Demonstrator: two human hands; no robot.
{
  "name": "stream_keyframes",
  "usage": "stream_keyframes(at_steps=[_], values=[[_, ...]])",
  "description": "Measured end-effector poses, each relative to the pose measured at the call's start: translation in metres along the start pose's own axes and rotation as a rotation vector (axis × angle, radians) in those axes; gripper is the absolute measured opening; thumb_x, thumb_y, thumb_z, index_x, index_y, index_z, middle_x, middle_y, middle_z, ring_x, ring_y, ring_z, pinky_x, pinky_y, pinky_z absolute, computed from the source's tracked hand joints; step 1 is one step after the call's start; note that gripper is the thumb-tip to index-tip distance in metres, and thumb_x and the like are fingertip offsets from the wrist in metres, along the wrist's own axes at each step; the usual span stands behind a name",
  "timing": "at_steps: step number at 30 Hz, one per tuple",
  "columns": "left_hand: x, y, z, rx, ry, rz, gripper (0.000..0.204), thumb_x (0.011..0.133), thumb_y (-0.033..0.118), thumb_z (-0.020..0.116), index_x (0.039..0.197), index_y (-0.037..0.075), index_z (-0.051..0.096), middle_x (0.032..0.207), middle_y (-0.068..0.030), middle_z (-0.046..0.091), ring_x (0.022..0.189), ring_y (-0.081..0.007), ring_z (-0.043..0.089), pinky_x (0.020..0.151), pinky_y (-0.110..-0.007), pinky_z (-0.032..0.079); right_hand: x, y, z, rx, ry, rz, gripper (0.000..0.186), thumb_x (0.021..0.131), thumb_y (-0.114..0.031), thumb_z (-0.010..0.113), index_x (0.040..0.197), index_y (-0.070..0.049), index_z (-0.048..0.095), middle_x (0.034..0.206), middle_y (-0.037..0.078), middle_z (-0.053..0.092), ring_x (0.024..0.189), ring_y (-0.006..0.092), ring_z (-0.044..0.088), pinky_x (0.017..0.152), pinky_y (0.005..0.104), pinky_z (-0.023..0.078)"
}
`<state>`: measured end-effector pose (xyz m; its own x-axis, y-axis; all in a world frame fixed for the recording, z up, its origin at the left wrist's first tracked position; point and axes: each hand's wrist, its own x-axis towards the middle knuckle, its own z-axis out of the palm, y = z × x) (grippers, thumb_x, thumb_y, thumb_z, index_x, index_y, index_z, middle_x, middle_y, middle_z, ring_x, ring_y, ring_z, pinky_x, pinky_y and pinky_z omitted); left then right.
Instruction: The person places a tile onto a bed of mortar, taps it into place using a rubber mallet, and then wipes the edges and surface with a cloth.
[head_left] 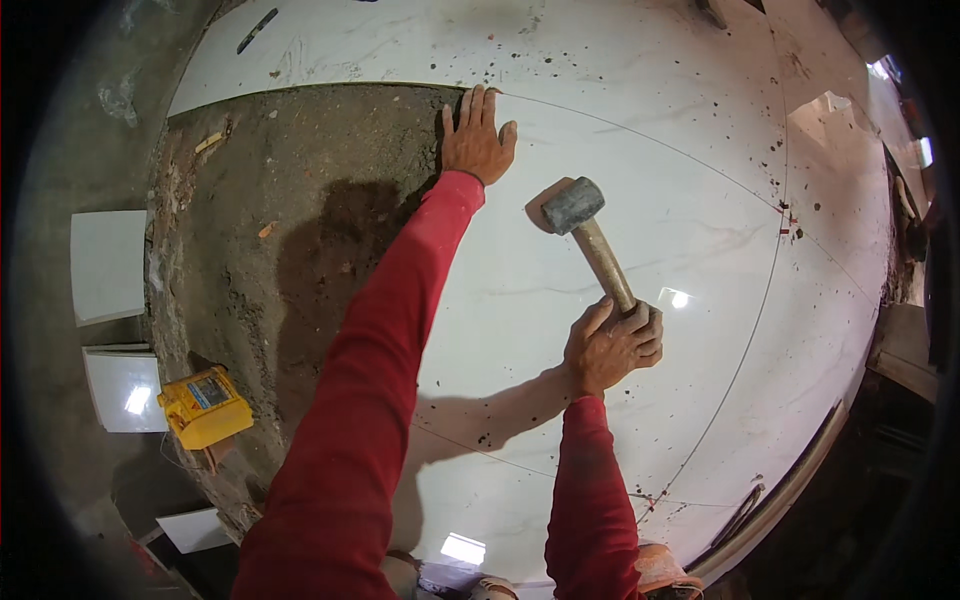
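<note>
A rubber mallet with a dark grey head [573,206] and a pale wooden handle [603,262] is gripped in my right hand [612,346], fingers wrapped round the lower handle. Its head is over a glossy white marbled floor tile [520,290] and casts a shadow there. My left hand [478,138] lies with its fingers spread at the tile's far left corner, beside the bare mortar bed [330,140]. Nothing is held in it. Whether the mallet head touches the tile, I cannot tell.
A yellow plastic jug [207,408] stands at the left edge of the mortar. Loose white tile pieces [108,266] are further left. Small red spacers [784,222] sit at a tile joint on the right. An orange bucket-like object [664,568] is at the lower edge.
</note>
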<state>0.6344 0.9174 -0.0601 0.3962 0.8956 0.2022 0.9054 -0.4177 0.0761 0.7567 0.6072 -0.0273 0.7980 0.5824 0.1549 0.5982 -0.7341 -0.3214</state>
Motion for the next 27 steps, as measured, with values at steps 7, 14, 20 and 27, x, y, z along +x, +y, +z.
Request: stream_keyframes(at_steps=[7, 14, 20, 27], values=[[-0.006, -0.001, -0.006, -0.06, 0.018, 0.06, 0.077, 0.102, 0.053, 0.049, 0.158, 0.002, 0.032, 0.166, -0.02, 0.03, 0.155, -0.0348, 0.023, 0.124, -0.061, 0.017, -0.003, -0.002, 0.003, -0.013, 0.002, -0.029, 0.046, 0.098, -0.035, 0.058, 0.129, -0.005, 0.045, 0.137, 0.016, 0.044, 0.132, 0.0367, 0.039, 0.113, 0.06, 0.022], [-0.006, 0.001, 0.02, -0.016, 0.127, 0.123, 0.068, 0.102, 0.052, 0.054, 0.156, 0.013, 0.04, 0.164, -0.0199, 0.034, 0.152, -0.0372, 0.031, 0.119, -0.066, 0.024, 0.003, 0.0, -0.004, 0.022, -0.171, 0.098, 0.04, 0.094, -0.032, 0.061, 0.123, -0.006, 0.052, 0.131, 0.016, 0.05, 0.126, 0.0361, 0.041, 0.111, 0.0558, 0.024], [0.006, 0.011, 0.011, 0.086, 0.09, 0.15, 0.064, 0.104, 0.048, 0.049, 0.161, 0.021, 0.035, 0.16, -0.0291, 0.035, 0.15, -0.046, 0.031, 0.12, -0.06, 0.028, 0.004, 0.002, 0.003, 0.02, 0.023, 0.002, 0.044, 0.092, -0.032, 0.063, 0.125, -0.005, 0.053, 0.132, 0.016, 0.05, 0.129, 0.0353, 0.04, 0.112, 0.0573, 0.023], [0.015, 0.019, -0.006, 0.177, 0.012, 0.232, 0.061, 0.104, 0.044, 0.049, 0.155, 0.011, 0.045, 0.145, -0.0347, 0.051, 0.132, -0.049, 0.055, 0.107, -0.052, 0.048, 0.003, 0.006, 0.002, 0.002, 0.031, 0.004, 0.044, 0.091, -0.034, 0.065, 0.125, -0.007, 0.055, 0.133, 0.012, 0.047, 0.131, 0.0317, 0.039, 0.111, 0.0588, 0.024]])
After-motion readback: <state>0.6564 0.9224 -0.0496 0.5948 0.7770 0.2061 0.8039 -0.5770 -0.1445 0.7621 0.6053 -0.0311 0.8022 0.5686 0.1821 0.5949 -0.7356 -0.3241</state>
